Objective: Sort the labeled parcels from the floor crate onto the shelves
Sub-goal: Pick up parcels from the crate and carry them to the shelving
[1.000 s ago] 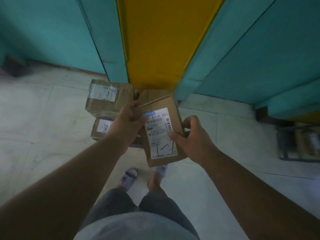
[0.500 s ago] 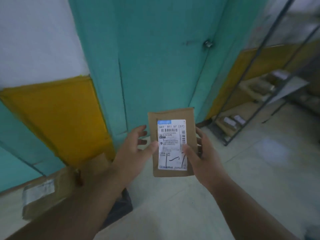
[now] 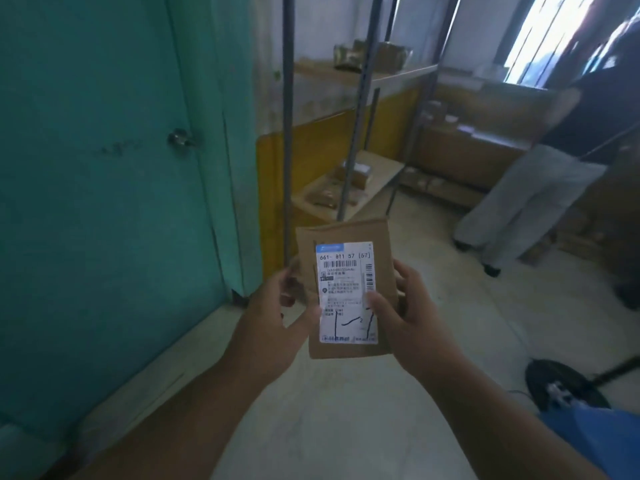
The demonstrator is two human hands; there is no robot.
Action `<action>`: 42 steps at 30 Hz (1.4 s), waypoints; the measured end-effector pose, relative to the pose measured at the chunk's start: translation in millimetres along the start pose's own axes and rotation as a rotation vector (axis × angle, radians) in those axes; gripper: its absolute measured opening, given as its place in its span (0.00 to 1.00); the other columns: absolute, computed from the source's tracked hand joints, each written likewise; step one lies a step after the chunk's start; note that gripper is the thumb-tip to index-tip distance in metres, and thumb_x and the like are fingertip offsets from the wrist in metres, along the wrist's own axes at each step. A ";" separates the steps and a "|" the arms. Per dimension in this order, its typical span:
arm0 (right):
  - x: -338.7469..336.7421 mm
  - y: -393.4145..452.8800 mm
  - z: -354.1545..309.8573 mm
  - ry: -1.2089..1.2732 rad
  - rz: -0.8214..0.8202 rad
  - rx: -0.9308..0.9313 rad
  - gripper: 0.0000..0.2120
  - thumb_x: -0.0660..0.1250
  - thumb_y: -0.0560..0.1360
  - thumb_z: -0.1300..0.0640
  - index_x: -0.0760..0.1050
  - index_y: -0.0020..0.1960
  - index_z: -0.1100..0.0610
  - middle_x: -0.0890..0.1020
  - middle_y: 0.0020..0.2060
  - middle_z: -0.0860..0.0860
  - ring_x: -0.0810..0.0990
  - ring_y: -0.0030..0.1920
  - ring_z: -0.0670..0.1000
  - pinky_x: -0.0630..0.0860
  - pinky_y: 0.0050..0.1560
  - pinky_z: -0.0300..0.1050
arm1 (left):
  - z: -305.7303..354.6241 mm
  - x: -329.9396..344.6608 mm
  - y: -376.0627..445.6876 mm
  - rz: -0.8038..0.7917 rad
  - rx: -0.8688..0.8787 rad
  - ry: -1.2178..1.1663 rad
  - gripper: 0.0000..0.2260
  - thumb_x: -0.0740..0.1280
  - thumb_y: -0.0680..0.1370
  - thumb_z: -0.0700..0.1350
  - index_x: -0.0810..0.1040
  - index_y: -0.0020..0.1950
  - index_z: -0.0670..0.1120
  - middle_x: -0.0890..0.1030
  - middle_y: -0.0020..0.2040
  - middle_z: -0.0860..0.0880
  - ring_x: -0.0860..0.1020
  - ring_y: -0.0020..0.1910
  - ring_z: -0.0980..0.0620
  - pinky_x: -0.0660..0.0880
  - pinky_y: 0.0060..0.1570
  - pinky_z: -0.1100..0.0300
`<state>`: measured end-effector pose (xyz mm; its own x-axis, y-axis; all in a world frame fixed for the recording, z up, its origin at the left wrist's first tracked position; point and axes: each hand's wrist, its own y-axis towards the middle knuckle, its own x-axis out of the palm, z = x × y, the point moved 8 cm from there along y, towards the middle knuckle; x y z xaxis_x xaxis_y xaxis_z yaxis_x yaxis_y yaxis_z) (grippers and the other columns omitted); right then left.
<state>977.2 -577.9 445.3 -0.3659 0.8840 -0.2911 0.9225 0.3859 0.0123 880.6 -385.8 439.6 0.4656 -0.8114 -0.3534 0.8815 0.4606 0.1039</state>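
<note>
I hold a flat brown cardboard parcel [image 3: 346,292] upright in front of me, its white shipping label with barcode facing me. My left hand [image 3: 273,313] grips its left edge, thumb on the label's lower left. My right hand [image 3: 405,317] grips its right edge, thumb on the label's lower right. Beyond the parcel stands a metal shelf rack [image 3: 360,109] with several brown parcels on its low board [image 3: 377,178] and on a higher board [image 3: 367,72]. The floor crate is out of sight.
A teal door [image 3: 104,168] with a knob fills the left. Another person [image 3: 540,181] stands at the right by more shelves with boxes [image 3: 474,133]. A round black stand base [image 3: 564,386] and something blue [image 3: 599,441] lie at the lower right on the pale floor.
My view has swung up and to the right, from the floor parcels to the door and rack. Both hands kept hold of the parcel and turned its label upright toward me.
</note>
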 end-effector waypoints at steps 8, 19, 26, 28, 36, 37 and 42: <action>-108.6 144.0 48.8 -0.036 0.239 0.039 0.23 0.67 0.80 0.55 0.64 0.71 0.40 0.80 0.48 0.29 0.82 0.48 0.33 0.81 0.40 0.36 | 10.8 130.8 182.0 -0.167 0.092 0.013 0.21 0.70 0.73 0.57 0.66 0.60 0.72 0.74 0.67 0.59 0.76 0.61 0.56 0.77 0.55 0.53; -296.0 312.7 117.1 -0.083 0.454 0.155 0.24 0.66 0.80 0.52 0.63 0.73 0.41 0.81 0.50 0.33 0.83 0.47 0.34 0.81 0.39 0.33 | 63.8 373.0 394.5 -0.363 0.196 0.137 0.29 0.70 0.76 0.54 0.63 0.74 0.58 0.71 0.61 0.63 0.70 0.52 0.70 0.68 0.46 0.68; -374.1 492.4 155.8 -0.149 0.286 0.123 0.25 0.67 0.80 0.51 0.63 0.73 0.41 0.80 0.49 0.27 0.82 0.48 0.34 0.83 0.48 0.42 | 63.8 460.5 527.9 -0.252 0.102 0.137 0.28 0.70 0.75 0.58 0.64 0.72 0.61 0.71 0.65 0.62 0.71 0.56 0.69 0.74 0.55 0.56; -384.8 543.9 154.9 -0.158 0.236 0.104 0.25 0.67 0.79 0.51 0.64 0.74 0.42 0.79 0.50 0.24 0.82 0.49 0.34 0.83 0.50 0.44 | 69.1 467.9 565.7 -0.220 0.061 0.153 0.29 0.70 0.75 0.58 0.63 0.73 0.59 0.71 0.67 0.61 0.72 0.57 0.64 0.74 0.58 0.54; -363.8 753.5 169.9 -0.097 0.013 0.092 0.24 0.66 0.80 0.54 0.63 0.72 0.41 0.82 0.51 0.31 0.84 0.49 0.39 0.84 0.45 0.46 | 32.8 483.0 729.0 -0.090 -0.108 0.145 0.30 0.70 0.74 0.59 0.64 0.74 0.59 0.73 0.68 0.59 0.74 0.62 0.57 0.77 0.59 0.47; -360.1 782.2 172.8 -0.096 0.005 0.084 0.23 0.66 0.80 0.54 0.64 0.71 0.40 0.83 0.53 0.35 0.85 0.50 0.41 0.85 0.46 0.47 | 25.9 483.1 756.2 -0.071 -0.124 0.140 0.31 0.70 0.73 0.60 0.64 0.74 0.59 0.73 0.68 0.59 0.74 0.62 0.56 0.77 0.59 0.47; -342.7 892.7 174.7 -0.163 -0.090 0.084 0.21 0.66 0.80 0.53 0.64 0.69 0.39 0.80 0.53 0.33 0.82 0.45 0.31 0.82 0.42 0.35 | 0.0 479.8 843.6 -0.012 -0.255 0.168 0.39 0.67 0.68 0.66 0.62 0.76 0.56 0.70 0.71 0.55 0.71 0.66 0.54 0.75 0.62 0.45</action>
<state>1947.6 -582.5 388.9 -0.4290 0.7898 -0.4383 0.8964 0.4321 -0.0988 1847.6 -386.5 357.7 0.4171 -0.7559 -0.5046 0.8286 0.5444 -0.1307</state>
